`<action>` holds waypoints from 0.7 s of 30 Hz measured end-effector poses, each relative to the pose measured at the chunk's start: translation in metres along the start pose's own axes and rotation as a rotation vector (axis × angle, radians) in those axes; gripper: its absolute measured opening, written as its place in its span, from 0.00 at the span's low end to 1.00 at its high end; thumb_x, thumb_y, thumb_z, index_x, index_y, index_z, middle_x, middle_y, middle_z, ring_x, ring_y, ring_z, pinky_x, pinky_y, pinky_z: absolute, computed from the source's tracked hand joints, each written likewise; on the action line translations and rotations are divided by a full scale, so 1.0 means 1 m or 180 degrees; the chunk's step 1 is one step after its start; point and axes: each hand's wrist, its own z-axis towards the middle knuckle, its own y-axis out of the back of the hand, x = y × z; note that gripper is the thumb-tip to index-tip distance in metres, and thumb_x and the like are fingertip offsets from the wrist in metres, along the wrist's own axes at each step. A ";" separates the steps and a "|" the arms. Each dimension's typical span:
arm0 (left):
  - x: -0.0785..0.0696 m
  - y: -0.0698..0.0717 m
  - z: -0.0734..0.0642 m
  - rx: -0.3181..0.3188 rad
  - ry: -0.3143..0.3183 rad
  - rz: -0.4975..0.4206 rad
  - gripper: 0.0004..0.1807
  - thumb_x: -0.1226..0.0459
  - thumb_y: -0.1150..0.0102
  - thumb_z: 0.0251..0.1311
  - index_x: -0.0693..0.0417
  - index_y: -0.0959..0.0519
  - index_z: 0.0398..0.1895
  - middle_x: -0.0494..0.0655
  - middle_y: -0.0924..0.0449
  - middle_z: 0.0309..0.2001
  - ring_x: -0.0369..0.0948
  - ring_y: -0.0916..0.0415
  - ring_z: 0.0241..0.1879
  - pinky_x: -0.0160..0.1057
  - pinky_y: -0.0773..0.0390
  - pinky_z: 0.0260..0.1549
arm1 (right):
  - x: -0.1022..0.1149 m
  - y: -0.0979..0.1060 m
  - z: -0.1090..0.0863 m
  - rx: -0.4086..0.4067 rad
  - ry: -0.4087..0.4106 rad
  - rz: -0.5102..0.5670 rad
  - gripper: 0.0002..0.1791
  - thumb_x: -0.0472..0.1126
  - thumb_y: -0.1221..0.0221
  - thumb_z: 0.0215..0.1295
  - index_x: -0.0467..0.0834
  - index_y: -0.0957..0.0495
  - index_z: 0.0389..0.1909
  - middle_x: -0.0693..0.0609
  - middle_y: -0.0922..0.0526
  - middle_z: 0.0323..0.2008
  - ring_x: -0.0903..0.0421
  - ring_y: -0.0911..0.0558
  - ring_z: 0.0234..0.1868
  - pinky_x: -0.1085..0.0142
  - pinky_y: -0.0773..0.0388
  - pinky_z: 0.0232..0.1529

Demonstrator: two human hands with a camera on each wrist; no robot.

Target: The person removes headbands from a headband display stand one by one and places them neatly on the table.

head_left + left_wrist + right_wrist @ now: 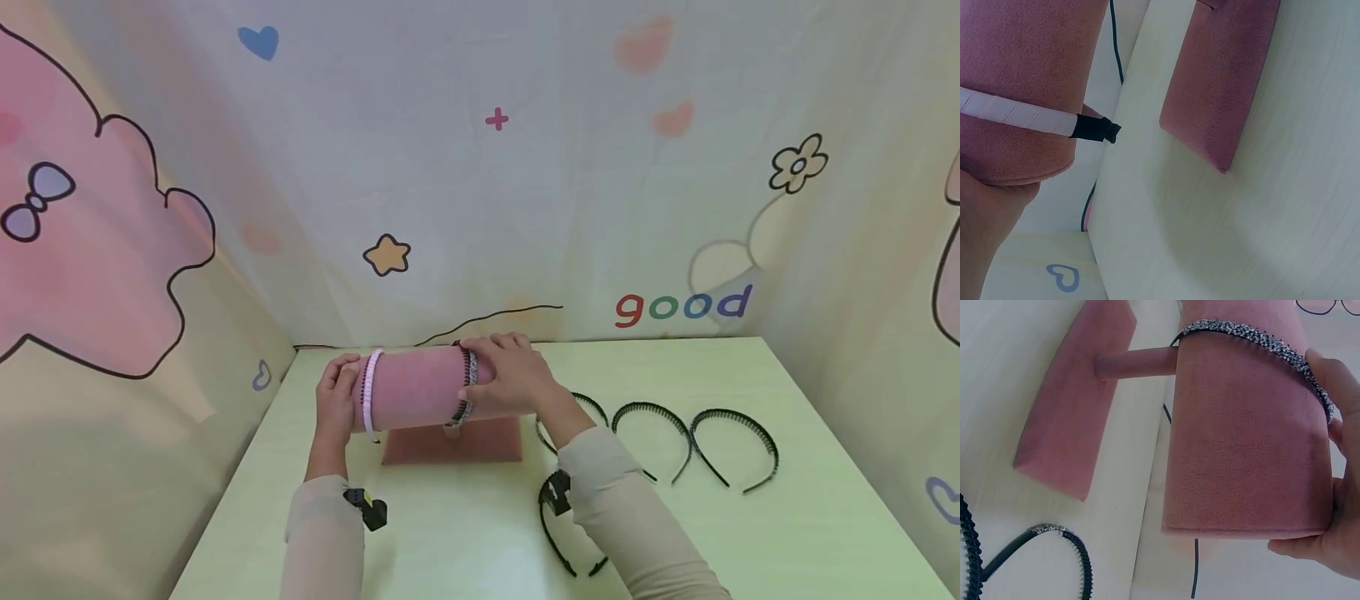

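A pink plush headband stand (416,387) has a horizontal roll on a short post above a flat base (480,446). My left hand (337,396) holds the roll's left end, right beside a pale, ribbon-wrapped headband (1022,115) that arches over the roll with a black tip. Toward the roll's right end sits a black headband with silver glitter (1260,337). On this glitter headband, my right hand (513,375) has its thumb at the front and fingers over the top. The palm side lies along the roll's right end.
On the pale green table (795,533), black toothed headbands lie to the right, including a middle one (648,406) and a far-right one (738,412). Another headband (552,542) lies nearer, partly under the right forearm. A printed curtain (480,208) hangs behind the table.
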 end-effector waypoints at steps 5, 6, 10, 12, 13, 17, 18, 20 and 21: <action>-0.002 0.001 0.003 0.0002 0.0008 -0.0035 0.13 0.59 0.52 0.57 0.53 0.28 0.43 0.43 0.28 0.42 0.40 0.34 0.40 0.37 0.36 0.39 | -0.008 0.004 0.003 0.0018 0.0024 0.0360 0.39 0.68 0.42 0.38 0.66 0.40 0.57 0.48 0.39 0.57 0.47 0.47 0.58 0.52 0.41 0.48; -0.003 0.001 0.004 -0.0008 -0.0007 -0.0040 0.13 0.59 0.52 0.57 0.54 0.28 0.43 0.43 0.28 0.42 0.40 0.33 0.40 0.37 0.36 0.39 | -0.009 0.005 0.003 0.0011 0.0019 0.0426 0.39 0.67 0.42 0.37 0.66 0.39 0.56 0.47 0.40 0.57 0.46 0.48 0.58 0.51 0.41 0.48; -0.004 0.003 0.005 -0.0043 -0.0094 -0.0056 0.12 0.60 0.52 0.57 0.54 0.28 0.43 0.43 0.28 0.41 0.40 0.34 0.40 0.37 0.36 0.39 | -0.013 0.005 0.003 -0.0022 0.0041 0.0703 0.39 0.66 0.40 0.37 0.64 0.38 0.56 0.43 0.42 0.58 0.44 0.48 0.58 0.48 0.43 0.49; -0.004 0.003 0.004 -0.0030 -0.0067 -0.0041 0.12 0.60 0.52 0.57 0.53 0.28 0.43 0.43 0.28 0.42 0.40 0.34 0.40 0.37 0.37 0.39 | -0.014 0.005 0.002 -0.0012 0.0036 0.0817 0.39 0.65 0.39 0.37 0.63 0.37 0.56 0.42 0.42 0.58 0.44 0.47 0.58 0.48 0.43 0.49; -0.003 0.003 0.005 -0.0025 -0.0056 -0.0038 0.12 0.60 0.52 0.57 0.53 0.28 0.43 0.43 0.28 0.42 0.40 0.34 0.40 0.37 0.37 0.39 | -0.014 0.005 0.002 0.0007 0.0027 0.0851 0.39 0.65 0.39 0.37 0.63 0.37 0.56 0.42 0.42 0.58 0.45 0.46 0.58 0.48 0.43 0.49; -0.001 0.003 0.005 -0.0008 -0.0059 -0.0043 0.13 0.59 0.52 0.57 0.54 0.28 0.43 0.44 0.29 0.42 0.40 0.34 0.40 0.38 0.37 0.39 | -0.017 0.004 0.002 0.0060 0.0011 0.0947 0.39 0.64 0.38 0.36 0.62 0.37 0.56 0.43 0.43 0.58 0.46 0.44 0.57 0.49 0.42 0.49; 0.000 0.003 0.004 -0.0011 -0.0072 -0.0058 0.12 0.59 0.52 0.57 0.53 0.28 0.43 0.44 0.29 0.42 0.39 0.34 0.40 0.38 0.37 0.39 | -0.017 0.004 0.002 0.0065 0.0021 0.0946 0.40 0.64 0.38 0.37 0.62 0.37 0.56 0.44 0.43 0.58 0.47 0.43 0.57 0.50 0.41 0.49; 0.000 0.002 0.004 -0.0023 -0.0078 -0.0070 0.12 0.59 0.52 0.57 0.54 0.28 0.43 0.44 0.29 0.42 0.39 0.34 0.40 0.37 0.37 0.40 | -0.019 0.005 0.002 0.0076 0.0048 0.0974 0.39 0.63 0.38 0.37 0.62 0.37 0.56 0.45 0.42 0.58 0.48 0.41 0.56 0.51 0.40 0.49; 0.000 0.002 0.003 -0.0029 -0.0063 -0.0073 0.12 0.59 0.52 0.57 0.54 0.28 0.43 0.44 0.29 0.42 0.39 0.34 0.40 0.37 0.37 0.40 | -0.019 0.006 0.001 0.0083 0.0062 0.0980 0.39 0.63 0.38 0.37 0.62 0.37 0.56 0.46 0.41 0.57 0.48 0.40 0.55 0.52 0.40 0.48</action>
